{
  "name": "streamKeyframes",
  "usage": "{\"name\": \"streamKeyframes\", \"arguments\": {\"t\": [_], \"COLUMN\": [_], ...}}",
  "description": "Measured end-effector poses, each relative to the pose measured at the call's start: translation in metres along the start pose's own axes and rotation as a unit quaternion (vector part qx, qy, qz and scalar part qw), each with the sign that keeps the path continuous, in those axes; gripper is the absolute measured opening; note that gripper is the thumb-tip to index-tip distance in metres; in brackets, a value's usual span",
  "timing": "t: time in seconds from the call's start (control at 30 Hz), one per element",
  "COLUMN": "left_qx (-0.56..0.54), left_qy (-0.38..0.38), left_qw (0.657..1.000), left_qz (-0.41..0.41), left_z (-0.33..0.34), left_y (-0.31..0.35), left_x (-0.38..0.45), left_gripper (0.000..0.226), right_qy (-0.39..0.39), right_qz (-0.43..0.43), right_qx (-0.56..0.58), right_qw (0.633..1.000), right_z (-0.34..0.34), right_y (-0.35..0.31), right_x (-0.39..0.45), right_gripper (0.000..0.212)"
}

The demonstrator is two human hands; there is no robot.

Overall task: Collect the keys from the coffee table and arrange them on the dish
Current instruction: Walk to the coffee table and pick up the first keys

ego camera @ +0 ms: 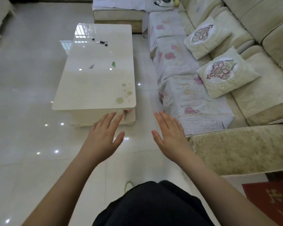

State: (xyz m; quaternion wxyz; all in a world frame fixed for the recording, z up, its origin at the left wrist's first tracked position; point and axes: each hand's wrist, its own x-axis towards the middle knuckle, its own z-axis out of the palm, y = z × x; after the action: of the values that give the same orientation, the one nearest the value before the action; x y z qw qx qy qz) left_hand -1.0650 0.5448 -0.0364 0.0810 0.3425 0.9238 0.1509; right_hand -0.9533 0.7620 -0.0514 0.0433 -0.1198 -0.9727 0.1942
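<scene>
Keys [100,42] lie scattered on the coffee table [95,88]; both hands' fingers [110,119] spread, empty.

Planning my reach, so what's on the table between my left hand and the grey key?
Head view: only bare glossy table top lies between the left hand and the grey key. The green key sits off to the right.

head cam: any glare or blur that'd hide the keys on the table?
Head view: window glare on the coffee table's far-left corner, just beside the dark keys; grey key and green key small and soft; wide-angle bending at edges; both hands sharp.
</scene>
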Motion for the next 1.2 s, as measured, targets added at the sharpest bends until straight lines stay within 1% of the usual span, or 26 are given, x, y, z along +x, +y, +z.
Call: {"name": "streamKeyframes", "arguments": {"t": [0.13,0.23,0.43,0.57,0.7,0.8,0.93,1.1,1.2], "left_qx": [-0.004,0.004,0.015,0.025,0.030,0.025,0.029,0.024,0.019], "left_qy": [0.005,-0.004,-0.017,-0.026,-0.010,-0.002,-0.008,0.003,0.010], "left_qw": [0.999,0.999,0.998,0.998,0.999,1.000,0.999,0.999,0.999], "left_qz": [0.033,0.047,0.063,0.049,0.027,0.012,-0.012,-0.040,-0.047], "left_z": [-0.008,-0.005,0.009,0.007,-0.002,-0.008,-0.010,-0.008,-0.008], "left_y": [0.002,0.005,0.022,0.038,0.049,0.048,0.035,0.012,-0.007], "left_x": [0.059,0.106,0.216,0.290,0.353,0.390,0.427,0.491,0.532], "left_gripper": [0.062,0.059,0.057,0.058,0.057,0.057,0.057,0.058,0.061], "right_qy": [0.005,0.001,-0.007,-0.027,-0.044,-0.065,-0.075,-0.091,-0.082], "right_qz": [0.004,0.014,0.028,0.022,-0.013,-0.024,-0.020,-0.039,-0.051], "right_qx": [-0.006,0.000,0.008,0.019,0.039,0.052,0.081,0.075,0.074], "right_qw": [1.000,1.000,1.000,0.999,0.998,0.996,0.994,0.992,0.993], "right_z": [-0.008,-0.014,-0.019,-0.030,-0.046,-0.053,-0.057,-0.048,-0.045], "right_y": [0.015,0.033,0.094,0.131,0.163,0.182,0.201,0.222,0.227], "right_x": [0.045,0.082,0.169,0.236,0.299,0.337,0.379,0.448,0.502], "right_gripper": [0.059,0.059,0.059,0.060,0.059,0.059,0.060,0.060,0.060]}}
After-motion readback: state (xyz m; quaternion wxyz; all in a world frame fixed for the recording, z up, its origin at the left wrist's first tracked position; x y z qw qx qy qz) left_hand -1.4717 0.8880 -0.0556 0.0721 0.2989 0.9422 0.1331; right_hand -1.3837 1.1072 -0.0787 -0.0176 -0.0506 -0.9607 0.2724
